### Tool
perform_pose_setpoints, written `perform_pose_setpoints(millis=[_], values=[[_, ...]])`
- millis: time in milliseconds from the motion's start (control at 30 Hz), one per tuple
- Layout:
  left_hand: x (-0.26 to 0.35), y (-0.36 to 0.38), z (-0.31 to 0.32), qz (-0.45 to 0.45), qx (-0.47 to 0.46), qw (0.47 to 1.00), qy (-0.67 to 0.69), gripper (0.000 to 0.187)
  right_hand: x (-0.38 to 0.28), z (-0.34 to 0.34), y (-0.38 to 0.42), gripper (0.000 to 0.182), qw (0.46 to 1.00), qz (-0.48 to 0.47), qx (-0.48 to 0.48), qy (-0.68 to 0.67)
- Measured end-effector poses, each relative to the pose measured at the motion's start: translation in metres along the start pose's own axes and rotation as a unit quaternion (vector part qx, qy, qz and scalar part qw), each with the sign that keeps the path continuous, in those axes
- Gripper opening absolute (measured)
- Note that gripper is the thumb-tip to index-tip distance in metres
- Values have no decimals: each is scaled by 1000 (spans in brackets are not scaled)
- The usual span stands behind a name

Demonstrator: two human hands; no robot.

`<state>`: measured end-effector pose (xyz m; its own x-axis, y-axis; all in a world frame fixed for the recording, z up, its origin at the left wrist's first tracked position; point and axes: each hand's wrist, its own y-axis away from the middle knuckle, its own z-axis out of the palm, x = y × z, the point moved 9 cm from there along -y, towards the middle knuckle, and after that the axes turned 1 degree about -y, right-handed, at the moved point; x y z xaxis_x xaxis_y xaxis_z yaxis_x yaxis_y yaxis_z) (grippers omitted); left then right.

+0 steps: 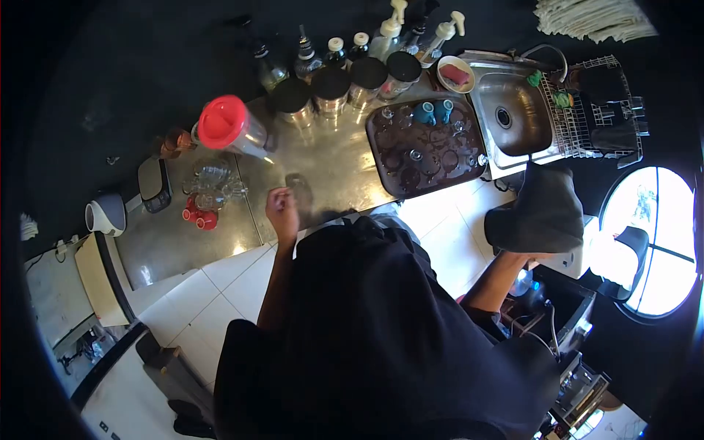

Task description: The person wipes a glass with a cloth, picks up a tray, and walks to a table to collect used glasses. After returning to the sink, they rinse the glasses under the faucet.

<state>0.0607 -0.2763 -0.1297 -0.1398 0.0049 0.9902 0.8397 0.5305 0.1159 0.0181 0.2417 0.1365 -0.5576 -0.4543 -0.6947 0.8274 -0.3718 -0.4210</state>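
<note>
My left hand [282, 210] hovers by the front edge of the steel counter [330, 158], fingers curled; whether it holds something small cannot be made out. A pitcher with a red lid [224, 122] stands beyond it, and glasses [213, 176] with red cups [200, 213] are to its left. My right hand [539, 258] is out to the right, mostly hidden under a dark grey cloth [539, 209] that it holds up. A brown tray [429, 147] with teal cups [434, 111] and small glasses lies on the counter between my hands.
Black-lidded jars [330, 86] and pump bottles [444, 33] line the counter's back. The sink [510, 114] and a wire dish rack [594, 110] are at the right. A bowl with a pink sponge [456, 74] sits beside the sink. A scale [154, 185] stands at the left.
</note>
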Motion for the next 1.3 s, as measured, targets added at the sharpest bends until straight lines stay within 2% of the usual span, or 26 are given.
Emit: perform_pose_setpoints(millis=[67, 133, 200, 267, 367, 400, 467, 500, 533, 600, 633, 667, 700, 733, 800, 833, 867, 933, 967, 1000, 1033, 1067, 1133, 1200, 1267, 1300], values=[[12, -5, 74, -26, -91, 995, -15, 12, 4, -31, -35, 64, 998, -2, -53, -16], [34, -6, 151, 63, -172, 978, -102, 16, -1, -50, -46, 63, 994, -5, -110, -28], [49, 9, 229, 59, -246, 954, -158, 28, 6, -62, -50, 62, 987, -8, -159, -39], [84, 32, 294, 184, -285, 904, -260, 43, 5, -90, -61, 61, 978, -8, -203, -47], [51, 51, 350, 197, -296, 807, -472, 51, 1, -118, -72, 59, 958, -5, -280, -60], [43, 49, 361, 204, -288, 808, -471, 51, -2, -122, -79, 59, 947, -10, -315, -66], [15, 33, 355, 61, -223, 897, -377, 43, 7, -108, -86, 58, 919, -20, -386, -76], [13, 27, 349, 107, -134, 941, -292, 35, 7, -112, -96, 57, 904, -23, -419, -80], [8, 36, 350, -194, -184, 957, -109, 23, 38, -170, -73, 50, 958, 164, -62, -225], [46, 37, 364, -194, -212, 958, 2, 18, 58, -132, -66, 48, 914, 319, 61, -243], [79, 42, 367, -193, -205, 960, 1, 18, 79, -121, -55, 48, 895, 382, 80, -215], [118, 57, 381, -223, -221, 945, 92, 19, 96, -116, -44, 48, 871, 445, 97, -185], [143, 71, 395, -250, -233, 921, 185, 21, 112, -125, -37, 48, 907, 406, -92, 62], [149, 78, 401, -248, -218, 925, 189, 21, 132, -127, -26, 50, 854, 321, -280, 299], [177, 75, 401, -133, -161, 967, 144, 30, 90, -32, -58, 46, 922, 238, -239, 188], [187, 72, 395, -121, -129, 973, 152, 30, 81, -12, -66, 44, 907, 186, -317, 207], [192, 71, 397, -137, -172, 971, 98, 32, 77, 2, -72, 42, 884, 128, -393, 217], [167, 59, 394, -147, -236, 960, 6, 37, 87, 6, -55, 41, 773, 78, -560, 289], [191, 55, 392, 12, -237, 971, 8, 37, 81, 16, -54, 39, 764, 34, -567, 307], [153, 50, 392, -80, -249, 965, 13, 36, 75, 27, -57, 37, 756, -16, -568, 324], [173, 49, 389, -21, -243, 970, 16, 33, 74, 34, -54, 34, 748, 11, -588, 309], [257, 65, 372, 74, -210, 974, 49, 29, 75, 44, -55, 31, 740, 38, -601, 300], [331, 75, 355, 224, -112, 961, -120, 31, 54, 75, -53, 27, 722, 36, -645, 247], [376, 87, 346, 213, -131, 961, -113, 29, 22, 86, -47, 24, 689, 69, -689, 213], [406, 98, 338, 221, -144, 958, -108, 26, 8, 92, -58, 22, 718, 194, -650, 158], [425, 110, 331, 291, -137, 945, -59, 27, -12, 101, -62, 25, 700, 128, -690, 131]])
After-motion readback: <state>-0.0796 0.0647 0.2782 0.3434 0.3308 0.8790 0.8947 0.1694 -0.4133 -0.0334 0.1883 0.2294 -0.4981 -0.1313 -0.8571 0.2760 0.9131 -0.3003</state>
